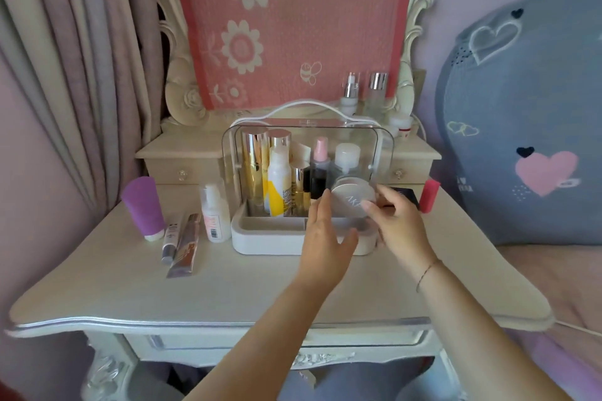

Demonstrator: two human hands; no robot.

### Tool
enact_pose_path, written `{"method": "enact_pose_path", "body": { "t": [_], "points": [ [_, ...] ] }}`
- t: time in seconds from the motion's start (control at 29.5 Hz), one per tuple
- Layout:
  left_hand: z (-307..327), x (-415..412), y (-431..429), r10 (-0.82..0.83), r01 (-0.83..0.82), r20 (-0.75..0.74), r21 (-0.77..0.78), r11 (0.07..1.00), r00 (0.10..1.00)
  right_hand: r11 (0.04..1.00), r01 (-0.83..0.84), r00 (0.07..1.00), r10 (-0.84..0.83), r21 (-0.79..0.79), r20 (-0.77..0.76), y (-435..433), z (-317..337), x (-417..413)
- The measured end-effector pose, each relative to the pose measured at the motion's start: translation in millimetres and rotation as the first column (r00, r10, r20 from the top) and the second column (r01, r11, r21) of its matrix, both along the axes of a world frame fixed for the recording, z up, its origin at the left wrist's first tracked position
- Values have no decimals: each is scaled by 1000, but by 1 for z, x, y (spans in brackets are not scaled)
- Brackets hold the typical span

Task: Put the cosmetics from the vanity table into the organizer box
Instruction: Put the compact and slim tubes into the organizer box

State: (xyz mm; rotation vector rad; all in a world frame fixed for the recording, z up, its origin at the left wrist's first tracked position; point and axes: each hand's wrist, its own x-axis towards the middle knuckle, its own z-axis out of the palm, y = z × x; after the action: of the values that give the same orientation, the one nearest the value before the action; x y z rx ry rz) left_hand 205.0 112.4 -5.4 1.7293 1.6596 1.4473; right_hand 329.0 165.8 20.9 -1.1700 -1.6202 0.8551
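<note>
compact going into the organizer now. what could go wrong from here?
1. The round compact is pinched only at its rim by the right hand, tilted; the left hand just steadies it. It could slip.
2. The organizer box is crowded with tall bottles; the gold bottle or the pink-capped spray bottle could topple if nudged.
3. The left forearm could sweep the white bottle on the table.

Both hands, left hand (pixel 321 231) and right hand (pixel 399 221), hold a round white compact (pixel 353 200) over the white clear-lidded organizer box (pixel 260 238) on the cream counter (pixel 228 290); a purple tube (pixel 143 205) stands left.
</note>
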Motion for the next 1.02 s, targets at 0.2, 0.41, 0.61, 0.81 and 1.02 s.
{"method": "enact_pose_path", "body": {
  "t": [0.2,0.41,0.61,0.81,1.02],
  "points": [
    [6,8,25,3,3,88,-72,997,996,966,249,969,-247,74,-28,21,-17,-13],
    [7,2,35,34,-34,1,-139,990,999,969,214,973,-223,122,67,26,-29,-12],
    [5,-1,34,44,-59,-102,-144,988,994,983,152,967,-170,106,188,27,-37,-8],
    [10,1,36,33,-54,-119,-179,982,992,984,149,960,-169,102,222,23,-36,-11],
    [8,2,36,43,-69,-163,-157,985,986,979,173,914,-201,110,353,20,-39,-13]
  ]
}}
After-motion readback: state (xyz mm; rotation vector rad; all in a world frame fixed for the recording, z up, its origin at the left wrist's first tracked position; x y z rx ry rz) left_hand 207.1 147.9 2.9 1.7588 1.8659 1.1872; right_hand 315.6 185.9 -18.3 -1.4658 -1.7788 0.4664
